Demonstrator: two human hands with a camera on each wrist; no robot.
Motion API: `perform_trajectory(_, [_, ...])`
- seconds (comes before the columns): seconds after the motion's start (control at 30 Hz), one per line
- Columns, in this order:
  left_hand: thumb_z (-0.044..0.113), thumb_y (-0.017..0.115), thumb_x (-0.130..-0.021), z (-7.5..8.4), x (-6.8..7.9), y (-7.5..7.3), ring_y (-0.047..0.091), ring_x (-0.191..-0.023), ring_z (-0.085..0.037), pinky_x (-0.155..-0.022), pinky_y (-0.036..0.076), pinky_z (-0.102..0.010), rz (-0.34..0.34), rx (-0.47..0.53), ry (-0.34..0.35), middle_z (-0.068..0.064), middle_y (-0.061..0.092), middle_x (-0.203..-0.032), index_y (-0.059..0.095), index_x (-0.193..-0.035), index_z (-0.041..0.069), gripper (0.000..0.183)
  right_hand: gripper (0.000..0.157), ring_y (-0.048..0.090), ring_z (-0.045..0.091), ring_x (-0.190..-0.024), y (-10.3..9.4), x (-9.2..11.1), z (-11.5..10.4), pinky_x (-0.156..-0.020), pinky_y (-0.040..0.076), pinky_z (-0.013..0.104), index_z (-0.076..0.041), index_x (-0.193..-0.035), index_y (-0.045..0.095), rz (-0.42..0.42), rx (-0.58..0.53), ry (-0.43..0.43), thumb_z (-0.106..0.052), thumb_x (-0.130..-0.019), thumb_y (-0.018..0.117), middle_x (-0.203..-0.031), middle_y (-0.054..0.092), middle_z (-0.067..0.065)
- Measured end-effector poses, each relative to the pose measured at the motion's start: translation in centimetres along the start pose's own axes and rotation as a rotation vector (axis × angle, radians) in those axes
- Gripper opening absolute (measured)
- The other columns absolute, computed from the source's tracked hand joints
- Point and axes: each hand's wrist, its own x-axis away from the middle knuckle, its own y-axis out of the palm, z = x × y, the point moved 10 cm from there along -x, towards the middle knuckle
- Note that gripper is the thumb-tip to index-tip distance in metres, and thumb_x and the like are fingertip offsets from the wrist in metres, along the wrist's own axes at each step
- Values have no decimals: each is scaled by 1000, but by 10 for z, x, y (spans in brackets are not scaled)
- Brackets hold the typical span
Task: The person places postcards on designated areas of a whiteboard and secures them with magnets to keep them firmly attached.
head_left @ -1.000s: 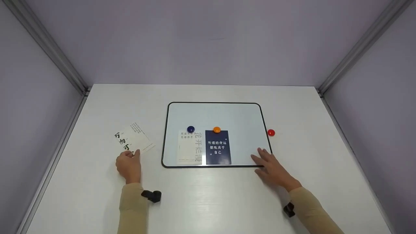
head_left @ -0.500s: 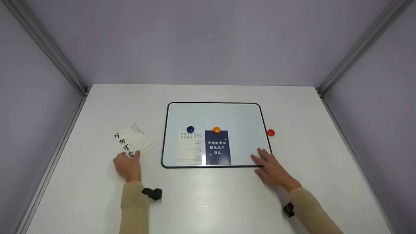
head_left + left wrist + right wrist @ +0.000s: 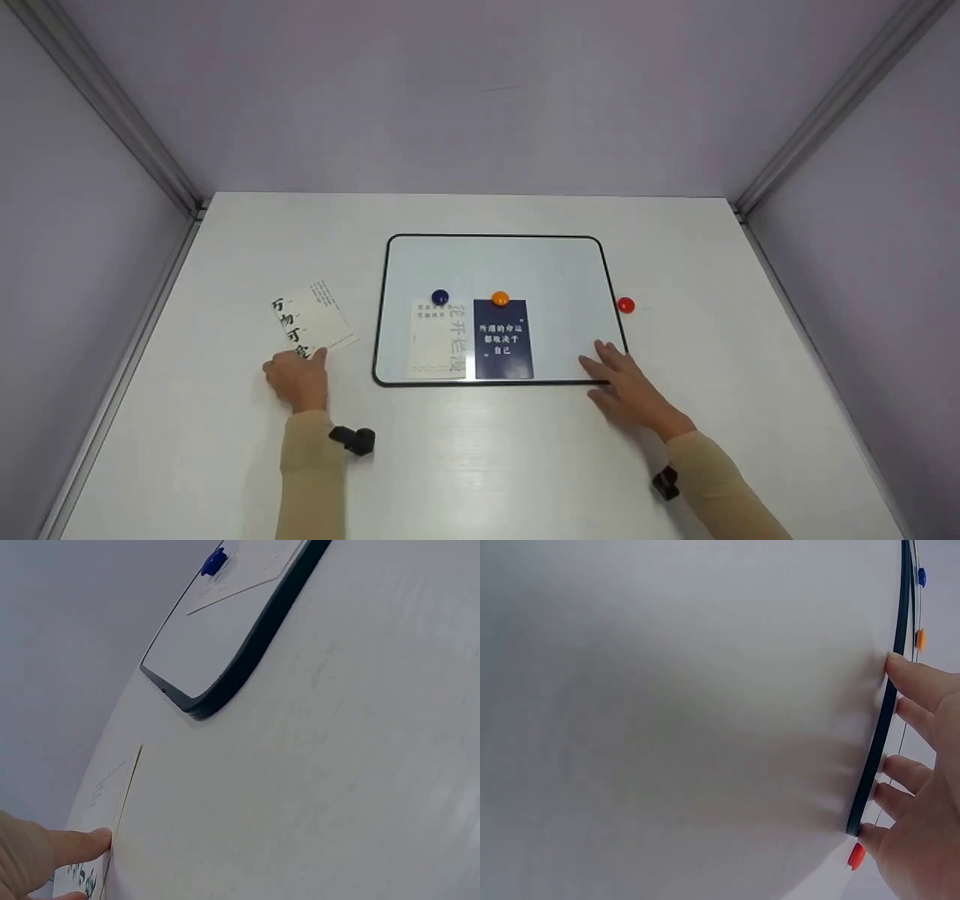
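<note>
White card [image 3: 319, 318], near end prob. betw. L fingers [image 3: 75, 846].

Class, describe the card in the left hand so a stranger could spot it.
Find the black-framed whiteboard on the table, then look left. The left hand grips the pale card. Unlike the white card and blue card on the board, it slants and bears bold black characters.

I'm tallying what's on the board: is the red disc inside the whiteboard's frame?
No, the head view shows the red disc on the table, just past the whiteboard's right edge.
</note>
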Motion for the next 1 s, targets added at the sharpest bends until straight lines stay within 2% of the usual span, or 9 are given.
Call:
perform_trajectory(0.3, [17,64,-90,2,-2,4,46,-113,-40,-100,42,-50,-70,-15,-20,-31,48,-122,53,-118,-16,45,57,16,38,-151,-2,0,-2,-121,15,61,-20,-148,39,11,18,-18,-23,-95,59,-162,22,14])
perform_trajectory(0.57, [14,62,-89,0,-3,4,52,-112,-38,-98,44,-49,-108,124,-44,-27,53,-124,43,-127,-10,48,56,17,39,-151,-2,0,-2,-122,13,60,-16,-147,40,14,8,-35,-20,-95,59,-161,23,16])
perform_trajectory(0.8, [12,61,-91,-2,-3,2,48,-120,-40,-106,40,-50,-123,207,-78,-30,49,-131,37,-133,-9,53,56,16,37,-151,-2,0,0,-122,12,60,-18,-147,40,17,-12,-21,-22,-95,60,-162,23,14])
perform_trajectory(1.0, [10,61,-89,-8,-3,4,47,-119,-36,-105,40,-45,-120,300,-116,-29,47,-133,37,-133,-9,54,57,15,37,-152,-1,0,0,-123,12,59,-19,-148,39,5,-8,-10,-23,-95,60,-162,22,13])
